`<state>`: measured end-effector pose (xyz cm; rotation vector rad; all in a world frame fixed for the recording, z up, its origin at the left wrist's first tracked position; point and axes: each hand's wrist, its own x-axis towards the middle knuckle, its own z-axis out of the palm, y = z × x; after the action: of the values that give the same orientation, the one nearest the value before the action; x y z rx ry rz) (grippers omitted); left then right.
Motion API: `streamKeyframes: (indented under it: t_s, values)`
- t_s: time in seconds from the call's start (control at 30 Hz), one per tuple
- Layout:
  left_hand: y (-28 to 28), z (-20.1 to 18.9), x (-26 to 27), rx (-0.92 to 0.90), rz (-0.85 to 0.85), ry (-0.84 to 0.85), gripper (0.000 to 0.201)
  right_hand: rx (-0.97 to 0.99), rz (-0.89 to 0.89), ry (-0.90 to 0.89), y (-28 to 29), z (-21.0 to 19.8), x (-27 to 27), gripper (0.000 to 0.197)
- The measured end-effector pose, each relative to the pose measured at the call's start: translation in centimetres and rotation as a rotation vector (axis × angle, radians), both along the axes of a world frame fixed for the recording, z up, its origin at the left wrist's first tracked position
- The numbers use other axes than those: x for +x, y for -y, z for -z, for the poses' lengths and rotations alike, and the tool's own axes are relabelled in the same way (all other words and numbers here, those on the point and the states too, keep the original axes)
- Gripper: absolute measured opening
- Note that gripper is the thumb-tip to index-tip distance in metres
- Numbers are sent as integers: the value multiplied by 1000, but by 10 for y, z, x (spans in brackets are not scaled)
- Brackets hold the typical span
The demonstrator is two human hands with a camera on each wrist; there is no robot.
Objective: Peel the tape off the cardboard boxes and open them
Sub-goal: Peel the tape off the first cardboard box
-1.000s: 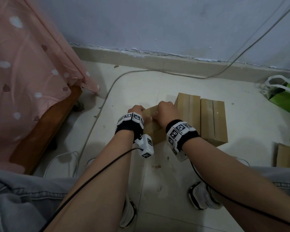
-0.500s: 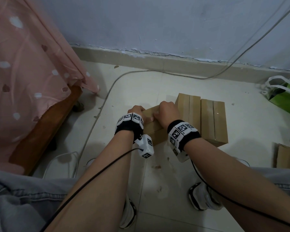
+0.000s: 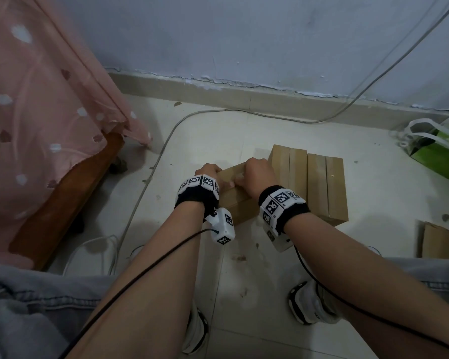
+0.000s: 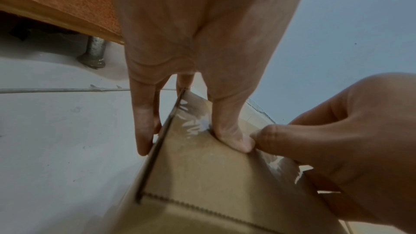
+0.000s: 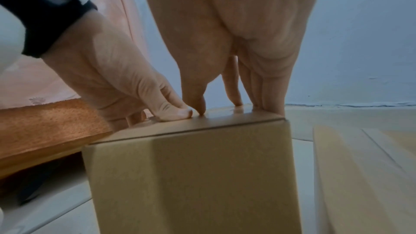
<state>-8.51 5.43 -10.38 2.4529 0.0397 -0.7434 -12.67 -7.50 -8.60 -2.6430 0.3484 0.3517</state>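
A small brown cardboard box (image 3: 235,203) stands on the floor between my hands, sealed with clear tape (image 4: 193,120) that gleams along its top. My left hand (image 3: 210,172) grips the box's left top edge: in the left wrist view its thumb (image 4: 234,140) presses on the tape and its fingers (image 4: 143,131) run down the side. My right hand (image 3: 255,172) curls over the top. Its thumb tip (image 5: 199,107) digs at the tape right beside the left thumb (image 5: 178,112), and its fingers (image 5: 268,99) hook the far edge. Whether any tape is lifted I cannot tell.
Two more taped boxes (image 3: 288,172) (image 3: 325,187) lie just right of the held one. Another cardboard box (image 3: 441,242) sits at the far right, and a green bag (image 3: 441,151) by the wall. A wooden bed frame (image 3: 62,200) under pink cloth is to the left, with cables (image 3: 151,174) on the floor.
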Motion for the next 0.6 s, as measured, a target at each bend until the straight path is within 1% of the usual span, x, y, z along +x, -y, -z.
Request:
streamKeyframes:
  t_s: [0.17,0.33,0.5,0.57,0.6]
  values:
    - [0,-1,-1,1,-8,-11,55,-30,-12,17,-3,3,-3,39]
    - [1,0,-1,2,-3,-8,52,-54,-5,28,-6,3,-3,40]
    - [0,-2,-1,3,10,-10,51,-41,10,47,-6,3,-7,23]
    - [-1,0,-2,3,-1,-4,56,-2,37,77,-3,2,-9,12]
    - [-2,1,-2,3,-11,-8,60,1,52,96,-2,3,-10,13]
